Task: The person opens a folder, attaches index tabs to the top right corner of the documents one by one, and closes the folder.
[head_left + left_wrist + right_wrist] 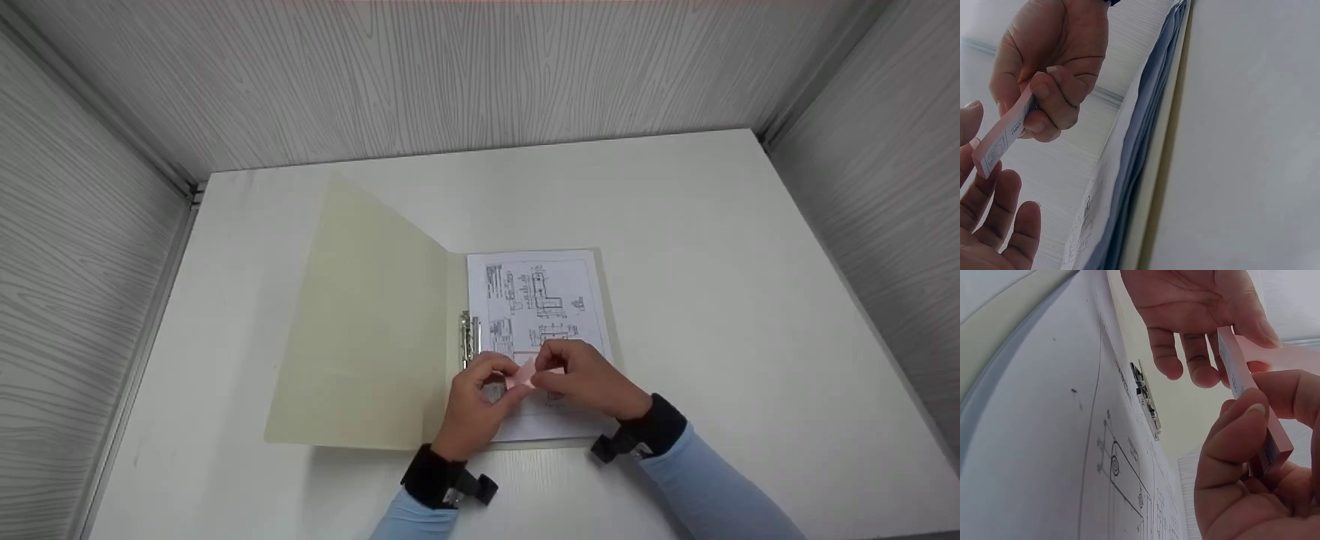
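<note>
A small pink sticky-note pad (523,373) is held between both hands above an open file folder. My left hand (474,411) pinches its left end between thumb and forefinger. Its other fingers spread loosely below in the left wrist view. My right hand (589,381) grips the other end with curled fingers. In the right wrist view, a pink sheet (1289,357) stands away from the pad's (1234,368) top face. The pad's printed underside (1002,140) shows in the left wrist view. Below the hands lies a stack of drawing sheets (551,300), partly covered by them.
The folder's pale yellow cover (367,322) stands raised to the left. A metal clip (469,337) runs along the folder's spine beside the papers. White tabletop (712,277) surrounds the folder, with grey wood-grain panels (465,75) behind and at both sides.
</note>
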The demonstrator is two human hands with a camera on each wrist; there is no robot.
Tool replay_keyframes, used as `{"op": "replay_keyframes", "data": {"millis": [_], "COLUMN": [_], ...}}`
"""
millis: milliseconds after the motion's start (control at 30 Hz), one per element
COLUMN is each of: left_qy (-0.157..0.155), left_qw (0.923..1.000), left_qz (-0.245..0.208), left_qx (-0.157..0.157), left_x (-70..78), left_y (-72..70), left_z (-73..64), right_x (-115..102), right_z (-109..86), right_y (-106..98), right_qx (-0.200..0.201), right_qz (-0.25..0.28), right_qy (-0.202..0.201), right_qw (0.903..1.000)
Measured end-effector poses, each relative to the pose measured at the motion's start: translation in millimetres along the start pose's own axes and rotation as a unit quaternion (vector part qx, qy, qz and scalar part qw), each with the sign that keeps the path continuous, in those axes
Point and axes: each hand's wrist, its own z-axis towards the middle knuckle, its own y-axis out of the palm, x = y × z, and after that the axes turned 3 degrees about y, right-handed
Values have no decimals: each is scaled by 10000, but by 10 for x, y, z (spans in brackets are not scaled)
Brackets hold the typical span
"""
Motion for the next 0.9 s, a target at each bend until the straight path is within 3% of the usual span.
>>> {"op": "replay_keyframes", "data": {"millis": [133,267,467,600,733,900], "left_qy": [-61,-41,-157,-402,-463,-561], "left_qw": [10000,10000,9993,9979,9978,9975], "left_qz": [21,-21,-159,-237,-225,-195], "left_qx": [5,52,307,450,422,379], "left_x": [-176,-235,-204,-59,71,135], "left_y": [16,9,-6,-29,-37,-55], "left_z": [-35,-49,-45,-23,-10,4], "right_x": [-1,-1,62,79,116,256], "right_z": [0,5,8,-21,-77,-155], "right_y": [-1,-4,-27,-108,-360,-875], "right_qx": [-38,-48,48,176,451,1042], "right_qz": [17,-37,-54,-107,-46,-68], "right_qy": [38,25,155,379,590,881], "right_qw": [10000,10000,9999,9991,9972,9906]}}
